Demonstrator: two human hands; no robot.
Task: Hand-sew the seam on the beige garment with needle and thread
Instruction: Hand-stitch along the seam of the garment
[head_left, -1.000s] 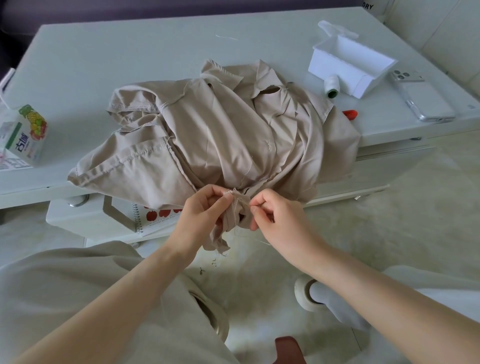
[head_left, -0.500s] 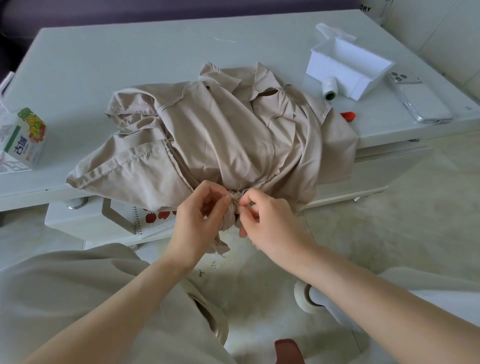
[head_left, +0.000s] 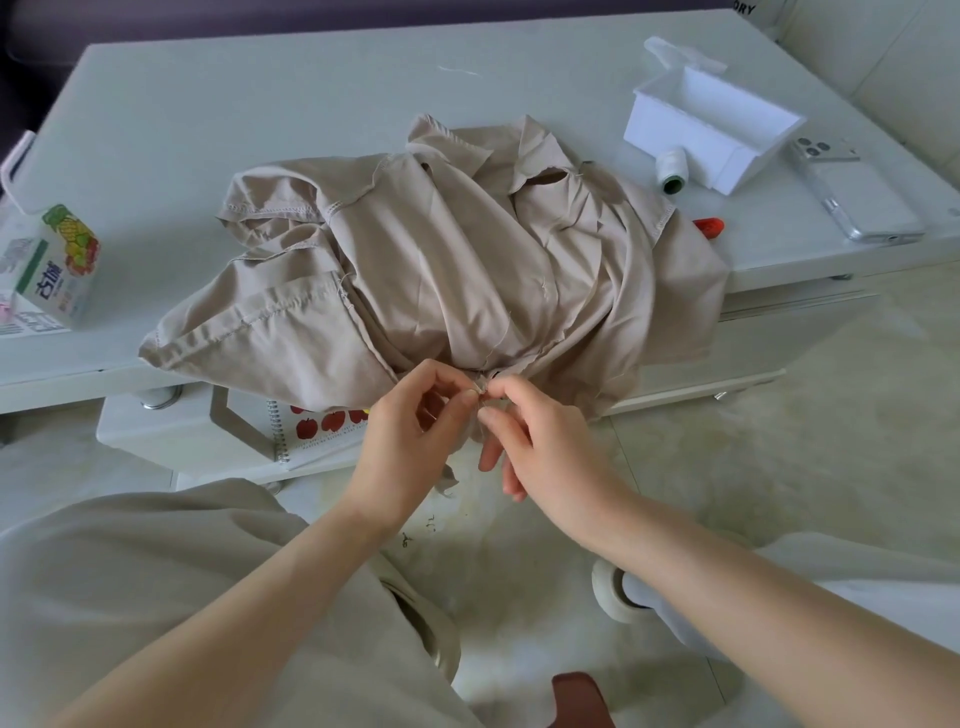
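Your left hand (head_left: 410, 431) pinches the garment's (head_left: 467, 260) hanging edge between thumb and forefinger. Your right hand (head_left: 540, 441) pinches the same fold just beside it, other fingers loose; anything finer in that pinch is too small to tell. The garment lies heaped on the bench (head_left: 208, 130), its near edge draped over the front.
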